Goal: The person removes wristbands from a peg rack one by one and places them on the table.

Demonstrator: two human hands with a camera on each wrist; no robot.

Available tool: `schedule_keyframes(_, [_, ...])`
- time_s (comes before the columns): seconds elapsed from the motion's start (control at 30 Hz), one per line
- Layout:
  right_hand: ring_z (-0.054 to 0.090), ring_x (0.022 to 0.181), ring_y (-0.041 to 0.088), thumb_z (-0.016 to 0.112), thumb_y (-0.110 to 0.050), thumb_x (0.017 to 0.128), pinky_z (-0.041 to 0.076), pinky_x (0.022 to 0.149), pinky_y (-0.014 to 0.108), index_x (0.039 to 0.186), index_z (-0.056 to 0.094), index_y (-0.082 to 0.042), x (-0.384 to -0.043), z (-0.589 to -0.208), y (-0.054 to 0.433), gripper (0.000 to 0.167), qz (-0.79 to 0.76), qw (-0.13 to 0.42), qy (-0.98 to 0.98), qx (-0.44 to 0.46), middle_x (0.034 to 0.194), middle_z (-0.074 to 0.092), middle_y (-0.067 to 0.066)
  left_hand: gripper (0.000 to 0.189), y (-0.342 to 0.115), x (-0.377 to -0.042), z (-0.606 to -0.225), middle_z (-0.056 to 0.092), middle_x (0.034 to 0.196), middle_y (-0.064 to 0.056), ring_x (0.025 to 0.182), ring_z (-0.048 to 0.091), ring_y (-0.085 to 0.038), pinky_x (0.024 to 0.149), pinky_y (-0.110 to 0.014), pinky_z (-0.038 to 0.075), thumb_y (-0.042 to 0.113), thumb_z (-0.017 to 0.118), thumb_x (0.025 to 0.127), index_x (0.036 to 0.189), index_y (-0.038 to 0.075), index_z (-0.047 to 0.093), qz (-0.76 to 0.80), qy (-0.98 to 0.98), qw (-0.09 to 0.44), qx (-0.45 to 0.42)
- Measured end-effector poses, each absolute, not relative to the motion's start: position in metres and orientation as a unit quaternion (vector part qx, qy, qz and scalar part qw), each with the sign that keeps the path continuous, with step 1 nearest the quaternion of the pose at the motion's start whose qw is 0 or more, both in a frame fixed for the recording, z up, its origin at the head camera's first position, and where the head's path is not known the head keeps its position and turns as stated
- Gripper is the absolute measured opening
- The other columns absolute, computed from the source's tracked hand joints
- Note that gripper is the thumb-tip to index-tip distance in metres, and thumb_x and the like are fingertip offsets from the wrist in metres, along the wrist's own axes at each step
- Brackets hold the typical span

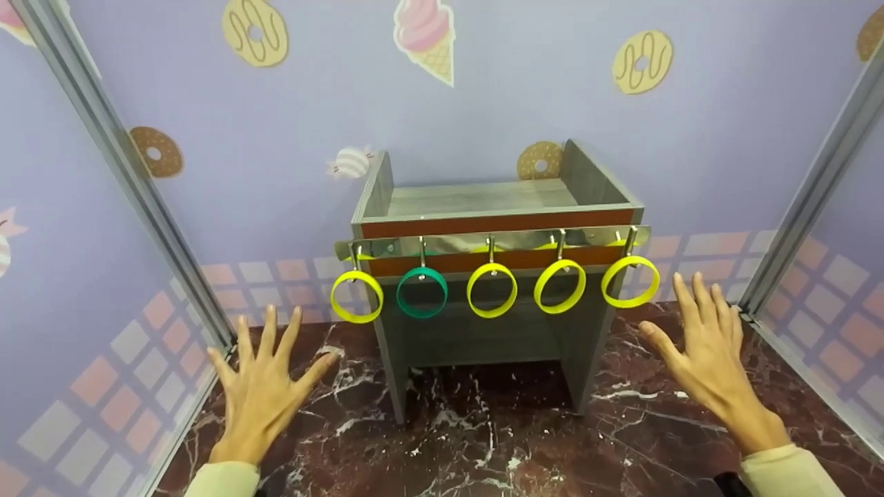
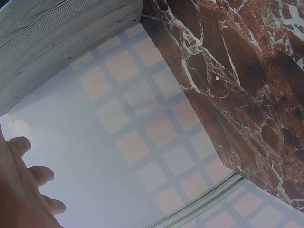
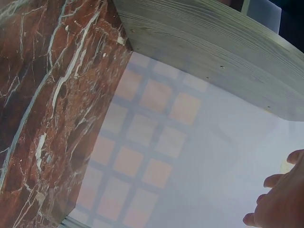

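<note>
Likely light and fairly stiff, the rings (image 1: 492, 315) hang from hooks (image 1: 423, 257) on the cabinet (image 1: 483, 199)'s near side; pinching a lower rim should suit. Left hand (image 1: 262, 386) and right hand (image 1: 711, 355) are empty, fingers (image 1: 268, 335) spread wide.

Bright and even up top, pale and hazy by the wrists.
The metal strip (image 1: 449, 244) shines, and it is dark under the grey stand (image 1: 391, 345). In the left wrist view, the wall (image 2: 71, 137) looks washed out, the bottom rail (image 2: 209, 198) bends, and the left hand (image 2: 21, 190) looks dim.
</note>
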State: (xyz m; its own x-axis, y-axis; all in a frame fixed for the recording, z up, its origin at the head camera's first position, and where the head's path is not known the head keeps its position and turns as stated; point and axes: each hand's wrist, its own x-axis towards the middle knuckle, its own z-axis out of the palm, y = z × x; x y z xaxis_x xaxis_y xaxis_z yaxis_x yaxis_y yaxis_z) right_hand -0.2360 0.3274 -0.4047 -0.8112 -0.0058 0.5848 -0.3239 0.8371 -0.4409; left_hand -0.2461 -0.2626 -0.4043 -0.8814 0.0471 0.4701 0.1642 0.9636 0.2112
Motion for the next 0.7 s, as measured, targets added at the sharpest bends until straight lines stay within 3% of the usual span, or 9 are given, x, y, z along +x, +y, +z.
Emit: schedule_keyframes(0.7, [0.006,0.159,0.048,0.065,-0.033,0.106,-0.007,0.127,0.061,0.171,0.02,-0.011,-0.226,-0.403,0.319,0.082,0.334,0.316,-0.883,0.099,0.174,0.014,0.025,0.087,-0.263,-0.238,-0.397,0.012,0.175,-0.018,0.157,-0.002,-0.053,0.111,-0.066,-0.029,0.07,0.053,0.102,0.171,0.028,0.021,-0.137,-0.955,0.255,-0.063])
